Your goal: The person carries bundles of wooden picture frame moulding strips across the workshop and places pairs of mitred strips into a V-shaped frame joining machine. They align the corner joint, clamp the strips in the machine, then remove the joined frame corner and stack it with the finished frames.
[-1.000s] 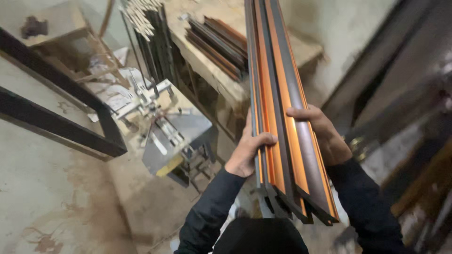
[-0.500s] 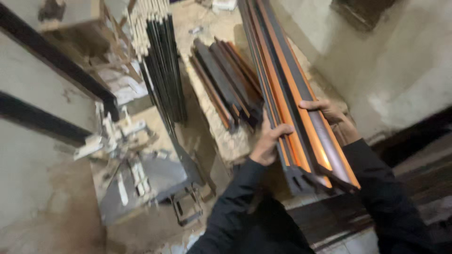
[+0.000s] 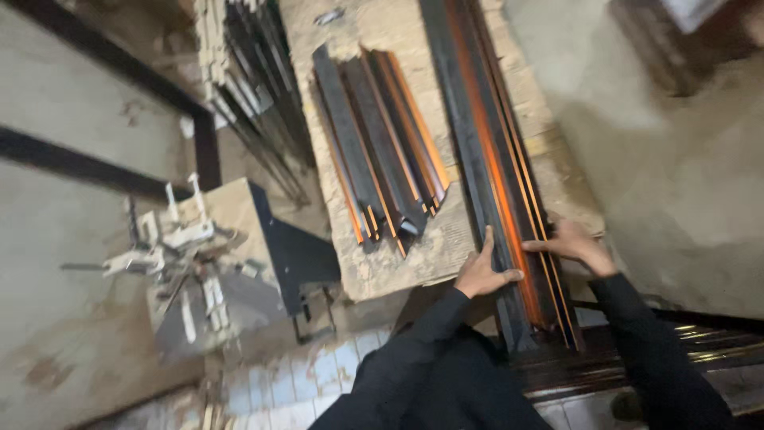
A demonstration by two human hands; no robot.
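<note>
I see my left hand (image 3: 482, 273) and right hand (image 3: 574, 245) lying flat, fingers spread, on the long metal bundle (image 3: 485, 151) at the right of the wooden bench (image 3: 382, 263), gripping nothing.

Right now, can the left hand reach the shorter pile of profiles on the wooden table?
Probably yes. The left hand rests on the long bundle, and only bare wooden table lies between it and the shorter pile.

Long profiles (image 3: 497, 159): metal, dark matt faces, orange-coated edges with a dull sheen.
Short profiles (image 3: 382, 147): same dark metal, orange-edged.
Workbench top (image 3: 398, 263): raw wood, rough, dusty.
Sleeves (image 3: 645, 350): black cloth, matt.
Floor tiles (image 3: 318, 374): glazed, worn, dirty.
Saw table (image 3: 231, 215): board, scuffed.
</note>
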